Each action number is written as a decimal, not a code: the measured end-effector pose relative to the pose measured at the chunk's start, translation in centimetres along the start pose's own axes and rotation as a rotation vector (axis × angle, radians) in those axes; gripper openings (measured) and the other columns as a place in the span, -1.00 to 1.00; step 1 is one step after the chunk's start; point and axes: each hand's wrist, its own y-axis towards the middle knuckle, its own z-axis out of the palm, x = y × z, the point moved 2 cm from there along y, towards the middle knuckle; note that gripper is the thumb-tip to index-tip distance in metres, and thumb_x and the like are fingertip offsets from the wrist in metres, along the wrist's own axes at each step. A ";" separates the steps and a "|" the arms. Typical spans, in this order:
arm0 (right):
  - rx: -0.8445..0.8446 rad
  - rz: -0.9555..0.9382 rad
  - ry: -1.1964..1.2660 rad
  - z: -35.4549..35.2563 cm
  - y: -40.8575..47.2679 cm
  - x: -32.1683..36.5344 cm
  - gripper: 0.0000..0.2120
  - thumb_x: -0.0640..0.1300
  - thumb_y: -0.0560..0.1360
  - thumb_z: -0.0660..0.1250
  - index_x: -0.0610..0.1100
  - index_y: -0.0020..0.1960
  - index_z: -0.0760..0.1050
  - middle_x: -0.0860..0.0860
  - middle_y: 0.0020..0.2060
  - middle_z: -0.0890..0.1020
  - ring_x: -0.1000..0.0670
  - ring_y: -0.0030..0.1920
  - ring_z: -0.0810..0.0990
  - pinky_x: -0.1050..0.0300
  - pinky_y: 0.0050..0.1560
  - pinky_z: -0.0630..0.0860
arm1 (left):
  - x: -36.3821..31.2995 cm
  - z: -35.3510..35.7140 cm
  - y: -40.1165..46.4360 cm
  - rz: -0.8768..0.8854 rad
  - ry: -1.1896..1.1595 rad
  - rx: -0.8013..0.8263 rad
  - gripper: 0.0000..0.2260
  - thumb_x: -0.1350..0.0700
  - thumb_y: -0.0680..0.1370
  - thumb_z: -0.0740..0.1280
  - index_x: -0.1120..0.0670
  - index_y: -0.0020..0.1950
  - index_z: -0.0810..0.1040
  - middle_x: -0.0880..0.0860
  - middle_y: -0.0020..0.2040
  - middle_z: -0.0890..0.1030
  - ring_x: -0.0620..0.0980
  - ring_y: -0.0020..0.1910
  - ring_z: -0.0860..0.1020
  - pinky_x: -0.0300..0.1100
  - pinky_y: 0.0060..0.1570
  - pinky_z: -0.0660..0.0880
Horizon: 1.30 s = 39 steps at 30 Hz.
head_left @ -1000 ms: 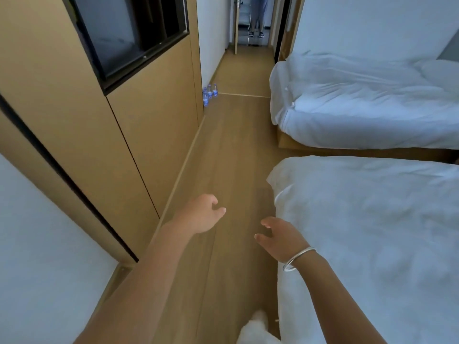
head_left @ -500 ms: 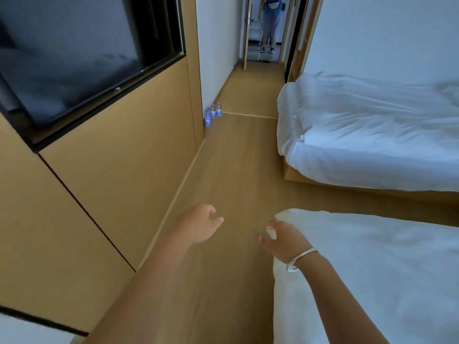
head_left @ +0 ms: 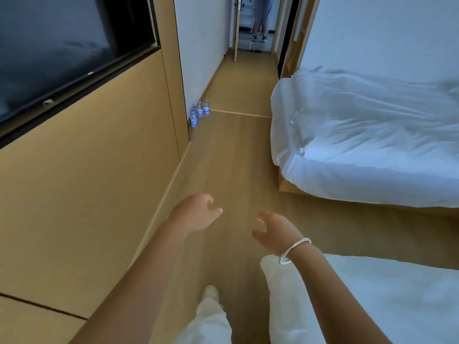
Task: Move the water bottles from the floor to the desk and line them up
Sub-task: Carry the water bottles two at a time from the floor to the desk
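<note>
Several small water bottles (head_left: pixel 198 114) with blue labels stand upright in a cluster on the wooden floor, by the corner where the wood-panelled wall meets the white wall, far ahead on the left. My left hand (head_left: pixel 195 214) is stretched out in front of me with relaxed fingers and holds nothing. My right hand (head_left: pixel 274 233), with a silver bangle on the wrist, is also out in front with loosely spread fingers and nothing in it. Both hands are well short of the bottles. No desk is in view.
A wood-panelled wall (head_left: pixel 99 182) with a black TV screen (head_left: pixel 62 45) runs along my left. Two beds with white covers lie on the right, one far (head_left: pixel 372 135) and one near (head_left: pixel 397 301). A person's legs (head_left: pixel 259 23) show in the doorway at the corridor's end.
I have walked forward along the aisle; the bottles are nearer and larger, and the near bed has slid back to my lower right. Both hands stay open and hold nothing.
</note>
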 end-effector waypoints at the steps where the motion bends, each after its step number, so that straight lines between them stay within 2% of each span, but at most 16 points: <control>1: -0.005 0.003 -0.002 -0.7 2.1 0.0 -0.56 -0.01 0.54 0.22 -0.13 0.37 0.34 -0.08 0.26 0.48 -0.05 0.26 0.46 0.09 0.21 0.43 | -0.1 -0.8 2.1 0.002 0.008 0.004 -0.54 -0.13 0.56 0.22 0.04 0.40 0.37 0.00 0.37 0.44 0.01 0.32 0.43 -0.15 0.20 0.36; 10: -0.018 0.021 0.012 -7.5 20.9 1.7 -0.56 0.00 0.54 0.21 -0.10 0.38 0.34 -0.03 0.27 0.47 -0.02 0.25 0.46 0.13 0.22 0.41 | -0.4 -9.3 21.6 0.017 0.047 -0.003 -0.54 -0.14 0.56 0.22 0.03 0.39 0.38 0.00 0.36 0.45 0.03 0.31 0.44 -0.13 0.21 0.39; 15: 0.045 0.028 0.042 -8.6 29.8 1.6 -0.56 0.01 0.54 0.20 -0.08 0.39 0.33 -0.02 0.28 0.47 -0.01 0.26 0.45 0.15 0.22 0.40 | 0.4 -10.8 29.8 -0.030 0.016 0.054 -0.54 -0.13 0.56 0.23 0.04 0.40 0.37 0.00 0.37 0.44 0.02 0.32 0.43 -0.14 0.21 0.38; 20: 0.056 0.007 0.034 -11.3 40.2 0.6 -0.56 0.01 0.54 0.21 -0.09 0.38 0.33 -0.05 0.25 0.49 -0.03 0.24 0.46 0.13 0.21 0.40 | -0.3 -12.5 40.0 -0.057 -0.011 0.041 -0.53 -0.13 0.56 0.23 0.04 0.41 0.37 0.00 0.37 0.44 0.00 0.31 0.43 -0.16 0.19 0.37; 32: 0.038 -0.094 -0.035 -25.2 67.6 -3.4 -0.57 -0.01 0.53 0.21 -0.10 0.36 0.35 -0.08 0.23 0.49 -0.08 0.23 0.46 0.12 0.19 0.41 | -6.2 -20.2 66.2 -0.160 -0.131 -0.050 -0.54 -0.11 0.55 0.26 0.06 0.40 0.39 0.01 0.36 0.45 0.01 0.32 0.43 -0.10 0.25 0.39; 36: 0.090 -0.122 -0.055 -27.3 74.7 -3.3 -0.57 0.00 0.53 0.21 -0.10 0.36 0.34 -0.10 0.22 0.50 -0.09 0.22 0.47 0.13 0.14 0.40 | -5.8 -21.5 72.9 -0.222 -0.166 -0.060 -0.57 -0.12 0.53 0.29 0.04 0.33 0.46 -0.01 0.34 0.48 -0.01 0.29 0.46 -0.12 0.21 0.41; 39: 0.108 -0.139 -0.077 -28.6 80.0 -3.2 -0.57 0.00 0.54 0.20 -0.10 0.37 0.33 -0.09 0.23 0.49 -0.09 0.23 0.46 0.12 0.16 0.40 | -5.7 -22.1 78.1 -0.243 -0.190 -0.042 -0.57 -0.11 0.53 0.29 0.05 0.34 0.45 0.01 0.38 0.44 -0.03 0.38 0.38 -0.11 0.24 0.39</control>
